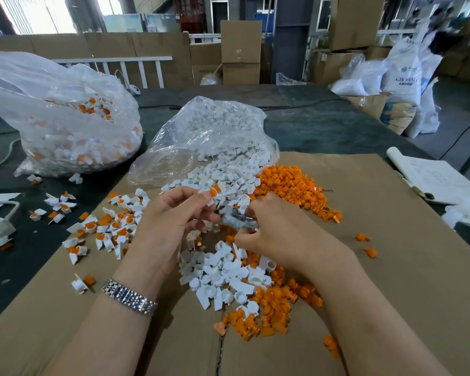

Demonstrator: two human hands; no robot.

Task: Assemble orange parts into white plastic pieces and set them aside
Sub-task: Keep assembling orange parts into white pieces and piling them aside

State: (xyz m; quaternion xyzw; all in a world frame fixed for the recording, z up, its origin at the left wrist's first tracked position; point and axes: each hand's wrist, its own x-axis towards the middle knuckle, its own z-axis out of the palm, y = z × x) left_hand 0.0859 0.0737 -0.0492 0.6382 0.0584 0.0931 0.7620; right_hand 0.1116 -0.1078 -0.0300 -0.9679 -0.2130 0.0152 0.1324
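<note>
My left hand point(171, 221) pinches a white plastic piece with an orange part in it point(210, 193) between thumb and fingertips, above the pile of loose white pieces point(223, 278). My right hand point(277, 229) is curled around a small blurred tool or piece point(236, 219) just right of the left fingers. Loose orange parts lie in a heap at the back point(296, 188) and another in front point(272, 316). Finished white-and-orange pieces point(111, 229) are scattered to the left of my left hand.
A brown cardboard sheet point(391, 267) covers the dark table. An open clear bag of white pieces point(215, 131) lies behind my hands. A larger bag of assembled pieces point(65, 123) stands at the back left. Papers point(434, 177) lie at the right edge.
</note>
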